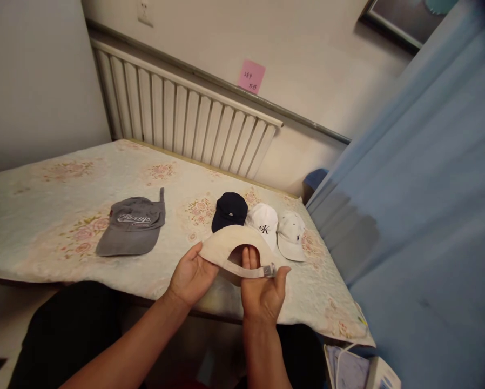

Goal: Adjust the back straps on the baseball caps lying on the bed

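A cream baseball cap (236, 237) is held up over the bed's near edge, its back opening and buckled strap facing me. My left hand (194, 274) grips the cap's left side between thumb and fingers. Under the strap lies my right hand (262, 294), palm up, with fingers reaching into the back opening and the thumb out to the side. Just beyond the held cap sit a navy cap (229, 208), a white cap with black letters (264, 221) and a white cap with a small dark emblem (291, 236). Farther left rests a grey cap (135, 224) with white script.
The caps lie on a bed with a floral cover (177, 189). Behind it stand a white radiator (186, 113) and a wall with a pink note (251, 75). A blue curtain (388, 189) hangs along the right. At bottom right is an open box (359, 367).
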{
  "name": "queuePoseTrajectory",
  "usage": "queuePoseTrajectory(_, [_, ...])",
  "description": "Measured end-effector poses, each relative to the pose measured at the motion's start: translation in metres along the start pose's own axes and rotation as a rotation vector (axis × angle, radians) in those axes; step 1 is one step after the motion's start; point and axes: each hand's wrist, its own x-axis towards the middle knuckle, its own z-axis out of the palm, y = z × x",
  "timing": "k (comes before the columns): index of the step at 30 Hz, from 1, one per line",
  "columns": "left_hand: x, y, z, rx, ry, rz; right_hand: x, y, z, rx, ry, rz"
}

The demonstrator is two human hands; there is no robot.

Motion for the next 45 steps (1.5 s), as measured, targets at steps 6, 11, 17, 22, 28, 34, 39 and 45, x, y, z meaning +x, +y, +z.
queuePoseTrajectory(6, [0.001,-0.011,0.000,0.022,-0.045,-0.032,-0.011,0.021,-0.005,-0.168,-0.217,-0.103])
queuePoseTrajectory(11, [-0.003,-0.027,0.004,0.047,-0.045,-0.088,-0.017,0.035,-0.004,-0.519,-0.198,-0.136])
queuePoseTrajectory(17, [-0.006,-0.035,0.003,0.051,-0.036,-0.140,-0.015,0.037,0.001,-0.730,0.120,-0.139])
queuePoseTrajectory(22, [-0.001,-0.031,-0.004,0.033,-0.069,-0.117,-0.016,0.030,0.000,-0.709,0.141,-0.125])
queuePoseTrajectory(28, [0.002,-0.029,-0.003,0.038,-0.014,-0.114,-0.021,0.023,0.008,-0.721,0.152,-0.119])
queuePoseTrajectory(34, [0.002,-0.025,-0.003,0.041,0.023,-0.096,-0.021,0.027,0.007,-0.721,0.122,-0.121])
queuePoseTrajectory(39, [0.004,-0.016,-0.007,0.003,0.051,-0.056,-0.017,0.027,0.007,-0.845,-0.013,-0.162])
queuePoseTrajectory(45, [0.008,0.001,-0.015,0.003,0.075,0.024,-0.011,0.038,0.008,-0.733,-0.140,-0.097])
